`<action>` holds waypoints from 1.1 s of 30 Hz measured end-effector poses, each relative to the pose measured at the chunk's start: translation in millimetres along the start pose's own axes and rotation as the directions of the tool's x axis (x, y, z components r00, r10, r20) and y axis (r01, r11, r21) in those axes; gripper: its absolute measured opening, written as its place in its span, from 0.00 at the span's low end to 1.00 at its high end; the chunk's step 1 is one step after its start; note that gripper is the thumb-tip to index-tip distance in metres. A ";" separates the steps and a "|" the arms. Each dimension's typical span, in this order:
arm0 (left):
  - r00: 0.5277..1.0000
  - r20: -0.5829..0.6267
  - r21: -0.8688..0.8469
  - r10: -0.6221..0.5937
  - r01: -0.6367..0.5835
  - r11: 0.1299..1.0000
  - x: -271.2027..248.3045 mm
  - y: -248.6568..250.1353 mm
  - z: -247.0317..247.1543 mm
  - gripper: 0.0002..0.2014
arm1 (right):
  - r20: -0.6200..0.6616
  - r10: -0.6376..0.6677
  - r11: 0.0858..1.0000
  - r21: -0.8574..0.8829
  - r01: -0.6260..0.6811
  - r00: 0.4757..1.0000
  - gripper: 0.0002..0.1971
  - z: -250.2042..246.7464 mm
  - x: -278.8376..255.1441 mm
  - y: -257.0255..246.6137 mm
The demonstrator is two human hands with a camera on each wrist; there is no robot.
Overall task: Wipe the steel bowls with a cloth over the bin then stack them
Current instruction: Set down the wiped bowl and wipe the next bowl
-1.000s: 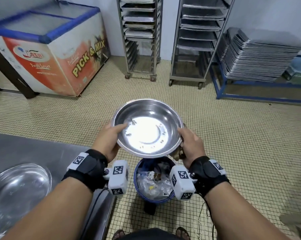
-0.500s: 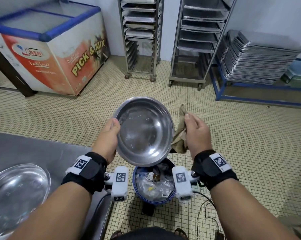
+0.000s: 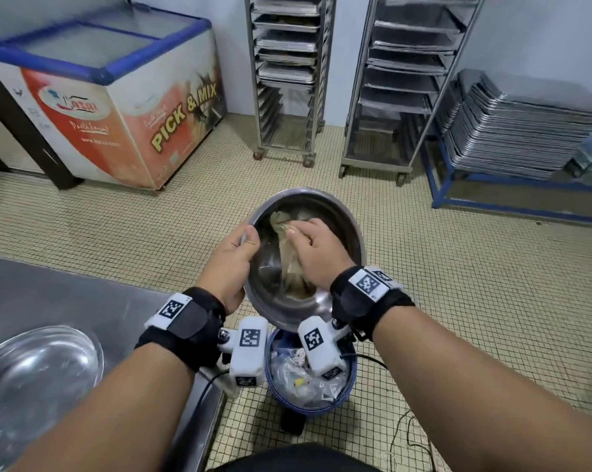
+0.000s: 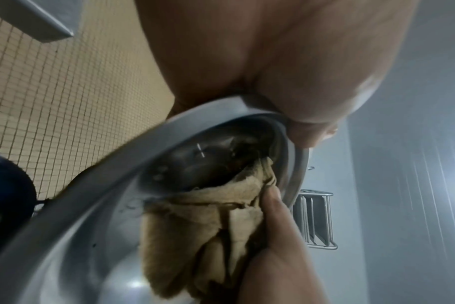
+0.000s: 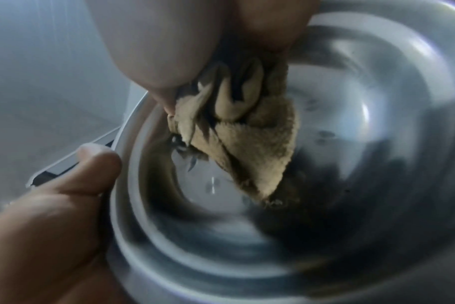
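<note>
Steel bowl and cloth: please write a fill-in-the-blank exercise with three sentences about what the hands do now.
1. The left hand grips the bowl by its ____.
2. The right hand presses a ____ inside the bowl.
3. Directly below the bowl stands a blue ____ on the floor.

Missing words: rim; cloth; bin

Steel bowl (image 3: 342, 226) is up and tilted right over the blue round bin (image 3: 277, 396) on the tiled floor (image 3: 458, 301). Left hand (image 3: 231, 264) grips its left rim; right hand (image 3: 316, 248) is inside with the tan cloth (image 3: 289, 270) against the wall. Grey metal bench (image 3: 49, 294) lies left of the bin, a second wide steel bowl (image 3: 32, 376) on it. Behind: chest freezer (image 3: 117, 107) left, two tray racks (image 3: 287, 73) centre, stacked metal trays (image 3: 512, 131) right.
</note>
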State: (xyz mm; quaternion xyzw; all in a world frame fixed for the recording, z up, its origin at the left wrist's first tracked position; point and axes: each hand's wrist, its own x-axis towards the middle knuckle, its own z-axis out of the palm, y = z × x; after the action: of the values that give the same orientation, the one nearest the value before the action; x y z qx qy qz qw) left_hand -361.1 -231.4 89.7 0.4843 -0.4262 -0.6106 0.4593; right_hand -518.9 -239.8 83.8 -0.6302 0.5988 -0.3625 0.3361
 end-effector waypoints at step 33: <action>0.965 -0.148 -0.002 0.216 -0.218 0.976 56.3 23.4 35.9 0.14 | 0.020 -0.052 0.872 -0.487 0.056 0.998 0.17 -45.6 42.5 44.6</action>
State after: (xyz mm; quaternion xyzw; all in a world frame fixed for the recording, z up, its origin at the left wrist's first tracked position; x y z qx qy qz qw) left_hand -399.0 -288.5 107.1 0.4741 -0.4362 -0.5233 0.5578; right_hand -580.1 -284.3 71.1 -0.7122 0.6518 -0.2072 0.1583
